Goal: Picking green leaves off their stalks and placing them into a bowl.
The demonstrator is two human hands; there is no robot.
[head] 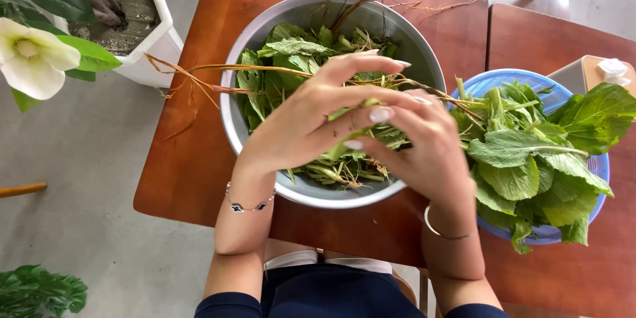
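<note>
My left hand (pixel 311 116) and my right hand (pixel 424 146) meet over a round metal bowl (pixel 404 33) on a brown wooden table (pixel 199 132). Together they pinch a green leafy stem (pixel 351 111) between the fingertips. The bowl holds leafy greens (pixel 285 53) with long brownish roots (pixel 192 76) that stick out over its left and far rims. To the right, a blue plastic basket (pixel 503 79) is heaped with picked green leaves (pixel 530 159).
A white square planter (pixel 159 36) with soil and a plant stands on the grey floor at upper left, a white flower (pixel 30 56) beside it. A second wooden table (pixel 550 40) adjoins at right, with a tissue box (pixel 596 73). More foliage (pixel 36 291) shows at lower left.
</note>
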